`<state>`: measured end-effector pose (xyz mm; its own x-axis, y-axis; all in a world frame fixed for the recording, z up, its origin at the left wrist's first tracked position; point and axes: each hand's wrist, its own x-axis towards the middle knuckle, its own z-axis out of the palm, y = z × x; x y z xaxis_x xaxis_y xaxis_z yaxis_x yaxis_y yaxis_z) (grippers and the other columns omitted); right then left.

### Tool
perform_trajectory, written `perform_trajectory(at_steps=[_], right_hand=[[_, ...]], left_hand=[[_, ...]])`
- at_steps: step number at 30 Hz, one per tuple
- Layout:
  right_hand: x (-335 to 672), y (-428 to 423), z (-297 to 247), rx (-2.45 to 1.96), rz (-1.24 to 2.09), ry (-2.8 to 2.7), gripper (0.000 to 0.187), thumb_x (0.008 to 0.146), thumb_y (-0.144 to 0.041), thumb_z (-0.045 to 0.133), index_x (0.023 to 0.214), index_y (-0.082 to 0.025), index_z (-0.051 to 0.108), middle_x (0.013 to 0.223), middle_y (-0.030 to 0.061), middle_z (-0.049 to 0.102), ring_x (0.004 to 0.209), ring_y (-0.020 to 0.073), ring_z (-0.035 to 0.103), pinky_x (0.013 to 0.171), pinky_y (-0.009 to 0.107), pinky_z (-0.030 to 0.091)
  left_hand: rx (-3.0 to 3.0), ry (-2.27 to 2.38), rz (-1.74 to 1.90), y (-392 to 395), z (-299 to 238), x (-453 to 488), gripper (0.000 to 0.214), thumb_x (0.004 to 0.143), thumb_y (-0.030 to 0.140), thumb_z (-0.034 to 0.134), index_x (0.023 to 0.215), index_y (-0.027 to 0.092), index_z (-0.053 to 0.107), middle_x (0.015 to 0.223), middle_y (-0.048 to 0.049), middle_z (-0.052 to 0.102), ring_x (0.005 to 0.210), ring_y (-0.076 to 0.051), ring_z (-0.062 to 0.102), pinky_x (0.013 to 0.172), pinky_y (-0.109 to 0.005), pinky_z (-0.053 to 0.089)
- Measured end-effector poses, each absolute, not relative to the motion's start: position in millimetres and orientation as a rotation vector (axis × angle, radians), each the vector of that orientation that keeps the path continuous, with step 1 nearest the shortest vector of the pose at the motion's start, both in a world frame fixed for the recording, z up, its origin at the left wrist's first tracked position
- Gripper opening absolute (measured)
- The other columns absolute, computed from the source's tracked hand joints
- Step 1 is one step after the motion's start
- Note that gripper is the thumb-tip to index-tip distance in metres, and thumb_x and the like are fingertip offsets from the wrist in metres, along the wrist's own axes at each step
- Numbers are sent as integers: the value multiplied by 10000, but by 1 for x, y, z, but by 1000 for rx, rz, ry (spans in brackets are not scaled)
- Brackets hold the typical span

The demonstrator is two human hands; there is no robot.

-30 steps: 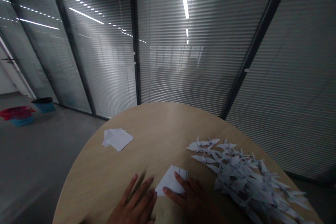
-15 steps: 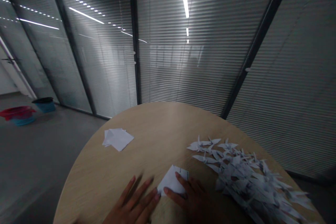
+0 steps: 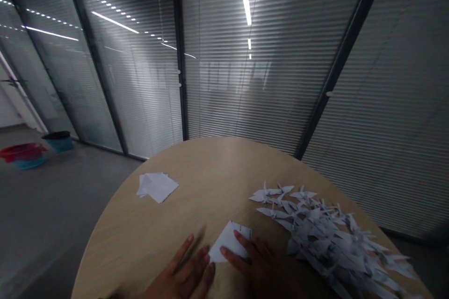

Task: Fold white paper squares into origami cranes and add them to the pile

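Observation:
A folded white paper (image 3: 226,242) lies on the round wooden table in front of me, one corner pointing away and dark print marks near its right edge. My right hand (image 3: 257,259) rests on its right side, thumb and index finger apart and pressing it against the table. At the paper's left corner is my left hand (image 3: 184,268), palm down with its fingers apart and slightly bent. Its nearest fingertips are at that corner; whether they touch it I cannot tell. To the right is a pile of folded white paper cranes (image 3: 326,238).
Several loose white paper sheets (image 3: 158,188) are stacked unevenly at the table's left. The wooden table (image 3: 224,163) stands near a glass partition with blinds (image 3: 242,93). On the floor at left are a blue bin with a red liner (image 3: 26,155) and another blue bin (image 3: 59,141).
My left hand has shifted slightly right, and its fingers are more bent than before. My right hand and the folded paper stay nearly where they were.

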<state>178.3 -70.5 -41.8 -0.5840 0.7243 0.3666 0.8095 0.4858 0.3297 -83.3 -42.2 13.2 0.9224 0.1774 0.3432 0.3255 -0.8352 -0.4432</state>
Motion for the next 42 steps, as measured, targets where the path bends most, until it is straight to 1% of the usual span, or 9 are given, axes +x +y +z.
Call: perform_trajectory(at_steps=[3,8,13,16,20,24,30,36,42], right_hand=[[178,-70,-43,-1334,-728,-2569,680,811,-186,594,1425,-356,356,1266,90,617,940,234,655,772,335,518],[179,-70,-45,-1279,-812,-2649,749,780,-206,674,1417,-408,337,1270,120,610,892,242,676,708,326,532],[179,-71,-49,-1298,-790,-2542,642,856,-319,632,1411,-438,333,1294,110,595,880,220,676,681,290,527],[178,-71,-50,-1291,-773,-2506,594,887,-366,591,1413,-446,326,1307,104,586,874,211,675,689,286,522],[178,-70,-52,-1279,-731,-2513,593,893,-357,583,1420,-437,322,1339,95,563,911,212,670,741,298,523],[179,-70,-52,-1266,-742,-2523,661,852,-330,633,1427,-422,320,1341,113,560,960,244,669,745,327,536],[178,-71,-47,-1255,-703,-2570,652,821,-215,634,1399,-390,389,1344,127,554,967,252,670,734,337,545],[180,-70,-55,-1259,-645,-2543,656,840,-160,573,1412,-401,362,1421,78,484,1057,249,622,795,344,513],[181,-73,-48,-1262,-687,-2509,600,844,-149,571,1367,-406,425,1401,71,508,985,218,648,759,306,520]], left_hand=[[-2609,-387,-478,-44,12,-82,368,989,389,407,1237,171,570,1124,-17,706,1105,-147,611,1036,-282,421],[-2603,-398,-439,-44,12,-81,323,993,315,417,1236,171,573,1144,-14,698,1108,-151,609,1062,-284,386],[-2596,-389,-524,-43,13,-80,319,991,283,423,1223,133,583,1127,-16,707,1084,-136,623,1116,-271,285],[-2640,-433,-532,-42,13,-78,334,994,285,418,1269,156,557,1142,-1,703,1123,-129,599,1139,-283,236],[-2691,-473,-504,-39,12,-76,361,986,318,439,1318,205,527,1166,-3,692,1144,-150,586,1118,-312,287],[-2679,-476,-440,-37,5,-75,372,969,367,471,1280,188,568,1149,-23,697,1127,-183,596,1088,-333,338],[-2680,-477,-346,-37,1,-72,402,925,370,557,1257,145,580,1163,-42,687,1132,-217,594,1050,-350,402],[-2686,-478,-358,-34,0,-70,352,924,321,563,1234,157,595,1192,-44,674,1190,-219,557,1064,-355,400],[-2681,-537,-416,-35,-6,-70,348,916,230,549,1254,155,577,1275,-64,623,1264,-215,488,1075,-355,391]])
